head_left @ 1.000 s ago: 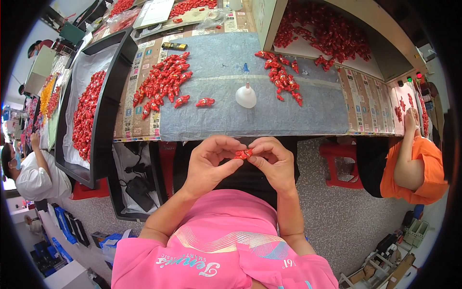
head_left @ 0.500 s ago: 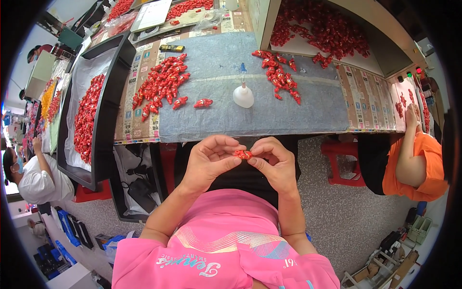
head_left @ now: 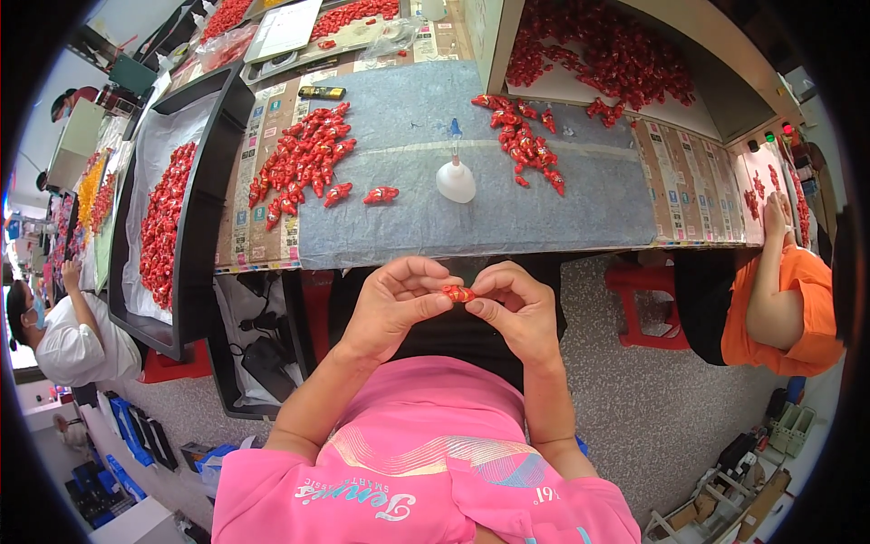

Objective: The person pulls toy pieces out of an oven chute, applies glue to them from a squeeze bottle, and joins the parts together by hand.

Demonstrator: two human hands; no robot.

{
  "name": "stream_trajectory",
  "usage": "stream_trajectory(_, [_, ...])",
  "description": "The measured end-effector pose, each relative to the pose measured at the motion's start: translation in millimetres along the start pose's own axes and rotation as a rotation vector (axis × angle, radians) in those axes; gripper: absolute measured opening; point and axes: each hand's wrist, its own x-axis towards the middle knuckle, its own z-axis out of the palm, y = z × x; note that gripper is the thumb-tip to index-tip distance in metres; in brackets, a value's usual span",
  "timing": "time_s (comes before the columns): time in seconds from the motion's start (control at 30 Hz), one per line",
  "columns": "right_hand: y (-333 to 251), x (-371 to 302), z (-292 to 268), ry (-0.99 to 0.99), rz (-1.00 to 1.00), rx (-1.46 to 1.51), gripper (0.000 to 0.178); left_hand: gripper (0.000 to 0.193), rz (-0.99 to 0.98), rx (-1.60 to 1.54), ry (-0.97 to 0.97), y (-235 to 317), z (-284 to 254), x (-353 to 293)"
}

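Note:
A small red figurine [head_left: 459, 293] with gold-coloured marks is pinched between my two hands, in front of the table's near edge. My left hand [head_left: 396, 304] grips its left end with thumb and fingers. At its other end, the thumb and fingertips of my right hand [head_left: 515, 304] are closed on it. A white dropper bottle [head_left: 456, 182] with a thin tip stands on the blue-grey table cover [head_left: 399, 227]. Left of it lies a heap of red figurines [head_left: 308, 154], with two apart at its near side. Another loose group of red figurines [head_left: 530, 150] lies to the right.
A black tray [head_left: 204, 199] of red pieces sits at the table's left end. A box-like booth [head_left: 725, 100] holding many more stands at the far right. A black and yellow object [head_left: 323, 92] lies behind the left heap. Co-workers sit left and right, one in an orange sleeve [head_left: 788, 299].
The red figurine has been turned slightly between my fingers, so a different side shows. Both hands stay in nearly the same place.

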Motion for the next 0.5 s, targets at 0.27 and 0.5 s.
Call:
stream_trajectory(0.27, [1.8, 1.6, 1.3, -0.01, 0.035, 0.003, 0.018, 0.029, -0.047, -0.105, -0.008, -2.8, -6.0, 0.8])
stream_trajectory(0.5, [3.8, 3.1, 1.5, -0.015, 0.055, 0.005, 0.018, 0.028, -0.064, -0.126, 0.009, -4.4, -9.1, 1.0])
